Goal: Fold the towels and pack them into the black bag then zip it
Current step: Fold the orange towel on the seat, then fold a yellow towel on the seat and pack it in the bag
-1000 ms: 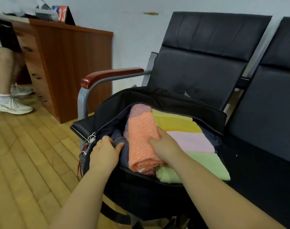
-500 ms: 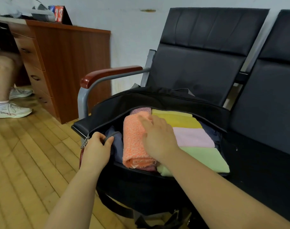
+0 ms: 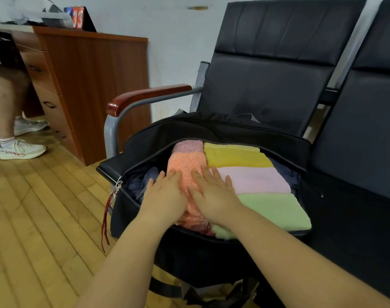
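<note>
With both hands, left hand (image 3: 165, 194) and right hand (image 3: 214, 192), flat and unclenched on the orange towel (image 3: 186, 167) inside the black bag (image 3: 211, 247), packing looks nearly done. Risk: green towel (image 3: 276, 212) apparently overhangs the rim and could snag the zip.

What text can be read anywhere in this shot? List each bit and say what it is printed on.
"33": large pale digits on the red and blue card standing on the wooden desk; what comes before them is blurred.
Red lettering on the side of the white sneaker: too blurred to read.
The black bag, the towels and the black chairs show no readable text.
</note>
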Demonstrator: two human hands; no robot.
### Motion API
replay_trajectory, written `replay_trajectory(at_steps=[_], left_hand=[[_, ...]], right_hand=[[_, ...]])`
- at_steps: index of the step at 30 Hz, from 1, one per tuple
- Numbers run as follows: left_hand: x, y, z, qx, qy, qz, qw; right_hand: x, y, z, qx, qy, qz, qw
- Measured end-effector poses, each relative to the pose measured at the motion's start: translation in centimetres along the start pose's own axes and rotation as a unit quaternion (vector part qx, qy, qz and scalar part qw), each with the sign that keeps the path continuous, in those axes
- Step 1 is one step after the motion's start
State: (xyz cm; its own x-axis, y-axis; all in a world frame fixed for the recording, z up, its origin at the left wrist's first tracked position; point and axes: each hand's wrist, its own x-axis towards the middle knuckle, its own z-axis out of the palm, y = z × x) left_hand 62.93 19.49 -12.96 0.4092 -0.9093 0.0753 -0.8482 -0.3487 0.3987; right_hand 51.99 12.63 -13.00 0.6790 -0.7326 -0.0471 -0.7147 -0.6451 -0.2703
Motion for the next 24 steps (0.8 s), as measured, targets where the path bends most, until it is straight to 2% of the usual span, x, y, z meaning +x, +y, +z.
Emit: replay_trajectory(at_steps=[2, 4, 8, 13, 15, 19, 24], left_hand=[[0.1, 1.1, -0.7, -0.039, 0.033, 0.015, 0.999], [0.8, 1.8, -0.8, -0.072, 0.013, 0.016, 0.997], [2.1, 1.0, 1.4, 0.014, -0.076, 0.005, 0.997], [2.0, 0.7, 1.7, 0.025, -0.086, 0.018, 0.996], [1.7, 0.8, 1.4, 0.04, -0.074, 0.024, 0.996], [0.4, 2.5, 1.0, 0.132, 0.005, 0.031, 0.991], [-1.9, 10.5, 2.6, 0.097, -0.023, 0.155, 0.983]], right_hand=[[0.5, 0.6, -0.9, -0.003, 0.018, -0.027, 0.999], [1.1, 1.2, -1.3, -0.013, 0.014, -0.031, 0.999], [1.9, 1.8, -0.3, -0.062, -0.03, -0.013, 0.998], [2.0, 1.8, 0.1, -0.065, -0.03, -0.009, 0.997], [1.3, 2.3, -0.4, -0.063, -0.028, -0.01, 0.998], [-2.7, 5.7, -1.8, -0.083, -0.002, 0.017, 0.996], [-9.9, 12.2, -3.6, -0.082, 0.037, 0.084, 0.992]])
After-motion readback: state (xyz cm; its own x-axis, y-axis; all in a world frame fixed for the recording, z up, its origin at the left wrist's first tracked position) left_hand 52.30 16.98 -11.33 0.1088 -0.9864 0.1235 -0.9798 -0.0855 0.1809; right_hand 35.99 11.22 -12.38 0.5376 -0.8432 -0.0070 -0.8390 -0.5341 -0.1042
